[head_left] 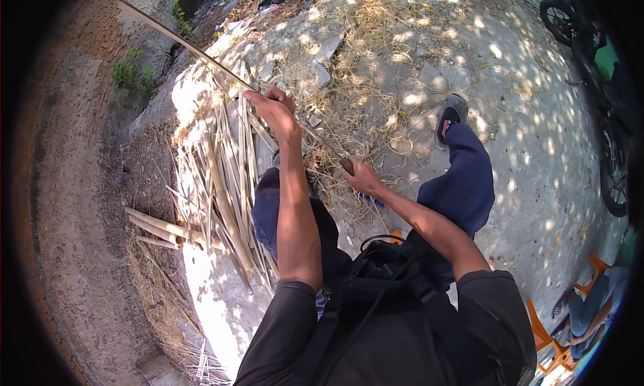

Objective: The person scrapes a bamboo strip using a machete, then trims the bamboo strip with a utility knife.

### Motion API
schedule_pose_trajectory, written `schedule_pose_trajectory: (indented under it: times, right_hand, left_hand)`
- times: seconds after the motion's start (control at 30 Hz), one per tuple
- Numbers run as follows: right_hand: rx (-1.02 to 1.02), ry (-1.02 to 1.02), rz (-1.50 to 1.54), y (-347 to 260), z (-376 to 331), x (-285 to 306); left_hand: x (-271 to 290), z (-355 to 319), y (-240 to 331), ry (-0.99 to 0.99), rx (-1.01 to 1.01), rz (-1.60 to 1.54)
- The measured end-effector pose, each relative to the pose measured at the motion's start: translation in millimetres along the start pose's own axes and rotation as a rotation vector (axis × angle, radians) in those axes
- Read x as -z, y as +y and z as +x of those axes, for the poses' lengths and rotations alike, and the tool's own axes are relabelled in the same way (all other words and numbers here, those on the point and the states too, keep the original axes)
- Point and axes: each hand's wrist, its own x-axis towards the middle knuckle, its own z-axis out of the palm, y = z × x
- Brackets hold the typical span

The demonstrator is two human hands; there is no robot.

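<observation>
Left hand (272, 111) clamped on slender bamboo strip (182, 43); right hand (364, 178) gripping dark, rounded piece (347, 166).

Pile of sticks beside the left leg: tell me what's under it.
Pale ground shows along the edge of the pile of sticks. Whatever lies beneath its middle is covered and can't be seen.

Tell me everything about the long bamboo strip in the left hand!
The bamboo strip is long, slim and tan, woody-looking and almost straight. It slants from the picture's upper left down to the left hand, which grips it. Beyond, toward the right hand, its near end is hard to make out.
</observation>
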Motion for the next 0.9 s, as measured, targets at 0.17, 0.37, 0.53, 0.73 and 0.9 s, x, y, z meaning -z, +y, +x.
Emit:
schedule_pose_trajectory:
  times: [0.17, 0.37, 0.53, 0.73, 0.9]
  right_hand:
    - [-0.012, -0.012, 0.088, -41.5, 0.3, 7.0]
    - [0.018, 0.016, 0.072, -2.3, -15.7, -6.1]
    - [-0.149, 0.014, -0.158, 66.6, -25.0, -18.5]
    - [-0.027, -0.015, 0.029, -16.3, -4.5, -9.6]
    - [-0.010, 0.017, 0.135, -42.8, 1.4, -6.0]
  left_hand:
    - [5.5, 5.7, -0.2, 0.014, -0.084, -0.006]
    - [6.8, 5.9, 14.4, 0.054, -0.084, -0.054]
    - [5.9, 2.3, 14.8, 0.065, -0.121, -0.077]
    - [15.4, 0.2, 21.6, 0.034, -0.170, 0.011]
    - [27.4, -0.1, 34.6, 0.018, -0.109, -0.069]
